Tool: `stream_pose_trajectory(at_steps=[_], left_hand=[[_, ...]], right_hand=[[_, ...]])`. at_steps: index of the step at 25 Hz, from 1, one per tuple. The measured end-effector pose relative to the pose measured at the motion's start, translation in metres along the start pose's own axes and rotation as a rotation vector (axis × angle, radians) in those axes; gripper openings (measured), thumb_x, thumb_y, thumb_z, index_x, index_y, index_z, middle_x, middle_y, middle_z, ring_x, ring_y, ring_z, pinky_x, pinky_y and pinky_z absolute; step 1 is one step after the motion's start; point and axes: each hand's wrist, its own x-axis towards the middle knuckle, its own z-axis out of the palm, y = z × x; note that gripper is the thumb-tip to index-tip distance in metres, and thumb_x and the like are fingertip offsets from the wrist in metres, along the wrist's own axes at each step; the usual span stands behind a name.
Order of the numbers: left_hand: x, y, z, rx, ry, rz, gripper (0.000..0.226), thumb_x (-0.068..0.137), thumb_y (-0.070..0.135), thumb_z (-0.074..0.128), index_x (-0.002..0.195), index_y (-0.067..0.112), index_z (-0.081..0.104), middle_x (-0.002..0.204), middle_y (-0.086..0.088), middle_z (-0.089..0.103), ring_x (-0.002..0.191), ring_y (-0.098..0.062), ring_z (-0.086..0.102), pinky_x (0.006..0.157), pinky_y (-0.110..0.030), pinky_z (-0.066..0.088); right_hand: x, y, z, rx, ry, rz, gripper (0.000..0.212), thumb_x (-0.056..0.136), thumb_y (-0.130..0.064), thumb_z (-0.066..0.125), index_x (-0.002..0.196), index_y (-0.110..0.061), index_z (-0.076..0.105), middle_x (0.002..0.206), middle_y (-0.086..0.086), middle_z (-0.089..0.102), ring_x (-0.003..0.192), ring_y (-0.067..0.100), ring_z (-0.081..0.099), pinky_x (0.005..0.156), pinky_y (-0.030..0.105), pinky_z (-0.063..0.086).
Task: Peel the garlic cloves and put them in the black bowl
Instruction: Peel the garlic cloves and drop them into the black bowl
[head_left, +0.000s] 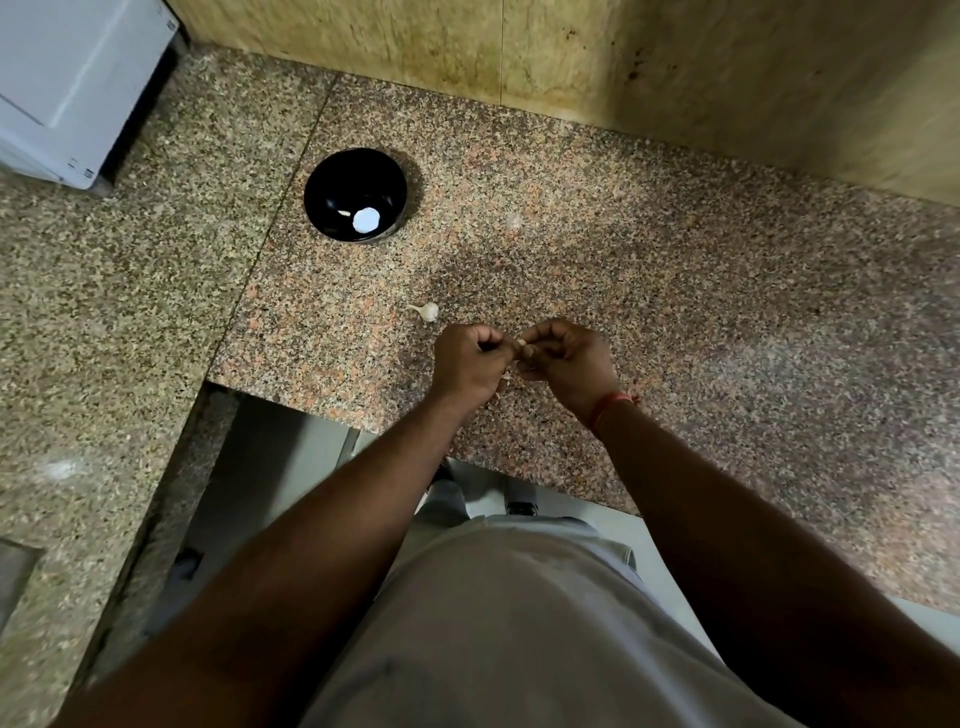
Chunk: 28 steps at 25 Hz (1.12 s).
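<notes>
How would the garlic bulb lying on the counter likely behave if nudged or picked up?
The garlic bulb looks small and rounded with a thin stem to one side, so it would probably roll or wobble in an arc on the smooth granite counter. It seems light. Its papery skin may flake when gripped.

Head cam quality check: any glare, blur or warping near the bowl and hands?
Head view: a bright glare spot sits inside the black bowl; wide-angle warping bends the counter edges; both hands, left hand and right hand, look soft, so the garlic clove they pinch is barely resolvable.
</notes>
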Motion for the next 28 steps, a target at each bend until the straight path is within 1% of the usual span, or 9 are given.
stream_pose_trajectory(at_steps=[3,6,9,11,16,19,22,25,28], left_hand=[[0.0003,0.0012,-0.0010,-0.038,-0.012,-0.006,0.011,0.091,0.008,0.076,0.082,0.002,0.076,0.071,-0.008,0.072,0.049,-0.010,0.059,0.049,-0.031,0.051],[0.0023,0.0006,-0.0024,0.002,-0.023,0.032,0.009,0.091,0.010,0.076,0.083,0.005,0.077,0.072,-0.003,0.073,0.056,-0.011,0.063,0.057,-0.040,0.060],[0.0029,-0.0005,-0.0029,0.044,-0.021,0.060,0.008,0.091,0.008,0.075,0.083,0.004,0.076,0.077,-0.007,0.075,0.061,-0.021,0.068,0.060,-0.045,0.062],[0.0029,0.0005,-0.0020,0.078,-0.017,0.102,0.009,0.090,0.006,0.074,0.081,0.003,0.074,0.076,-0.008,0.075,0.061,-0.024,0.069,0.057,-0.043,0.061],[0.0023,0.0064,-0.0003,0.156,-0.001,0.165,0.010,0.087,0.004,0.076,0.077,0.005,0.072,0.072,-0.003,0.071,0.062,-0.014,0.066,0.058,-0.028,0.055],[0.0024,0.0062,-0.0009,0.122,0.000,0.147,0.011,0.088,0.005,0.073,0.077,0.004,0.071,0.070,-0.005,0.069,0.058,-0.014,0.061,0.055,-0.032,0.053],[0.0020,0.0047,-0.0021,0.089,-0.030,0.132,0.013,0.089,0.005,0.071,0.077,0.006,0.070,0.069,-0.004,0.067,0.056,-0.013,0.058,0.054,-0.035,0.052],[0.0014,0.0045,-0.0013,-0.004,-0.038,0.056,0.013,0.091,0.008,0.071,0.079,0.004,0.069,0.067,0.000,0.064,0.055,-0.014,0.056,0.055,-0.045,0.056],[0.0028,0.0031,-0.0004,-0.039,-0.015,-0.004,0.014,0.091,0.009,0.071,0.079,0.003,0.069,0.065,0.000,0.063,0.058,-0.016,0.057,0.060,-0.047,0.058]], right_hand=[[-0.0002,-0.0021,-0.0004,0.007,0.001,-0.010,0.015,0.092,0.003,0.069,0.095,-0.012,0.070,0.083,0.011,0.077,0.083,0.035,0.075,0.078,0.049,0.064],[0.0005,-0.0029,-0.0005,0.017,-0.010,-0.009,0.014,0.092,0.003,0.069,0.095,-0.011,0.070,0.085,0.011,0.077,0.083,0.033,0.076,0.078,0.048,0.064],[-0.0010,-0.0051,-0.0007,0.000,-0.012,-0.016,0.011,0.092,0.001,0.070,0.098,-0.008,0.070,0.085,0.011,0.077,0.081,0.029,0.076,0.077,0.045,0.064],[-0.0027,-0.0068,-0.0006,-0.014,-0.013,-0.018,0.011,0.092,0.001,0.070,0.099,-0.007,0.070,0.085,0.011,0.077,0.081,0.028,0.076,0.076,0.043,0.065],[-0.0014,-0.0068,-0.0004,-0.024,-0.020,-0.005,0.012,0.092,0.000,0.071,0.101,-0.009,0.071,0.087,0.010,0.077,0.083,0.029,0.076,0.077,0.045,0.064],[-0.0003,-0.0081,-0.0038,-0.102,-0.018,-0.064,0.011,0.089,-0.007,0.077,0.098,-0.012,0.075,0.085,0.004,0.078,0.079,0.022,0.076,0.075,0.039,0.064],[-0.0002,-0.0091,-0.0076,-0.167,-0.015,-0.144,0.017,0.085,-0.011,0.083,0.100,-0.015,0.077,0.083,0.000,0.078,0.074,0.015,0.075,0.072,0.033,0.063],[0.0027,-0.0078,-0.0091,-0.075,-0.008,-0.136,0.022,0.086,-0.006,0.080,0.105,-0.015,0.077,0.087,0.003,0.079,0.080,0.024,0.076,0.076,0.041,0.064],[0.0038,-0.0065,-0.0082,0.083,0.006,-0.065,0.019,0.088,-0.001,0.076,0.104,-0.012,0.077,0.094,0.010,0.078,0.088,0.032,0.075,0.082,0.047,0.063]])
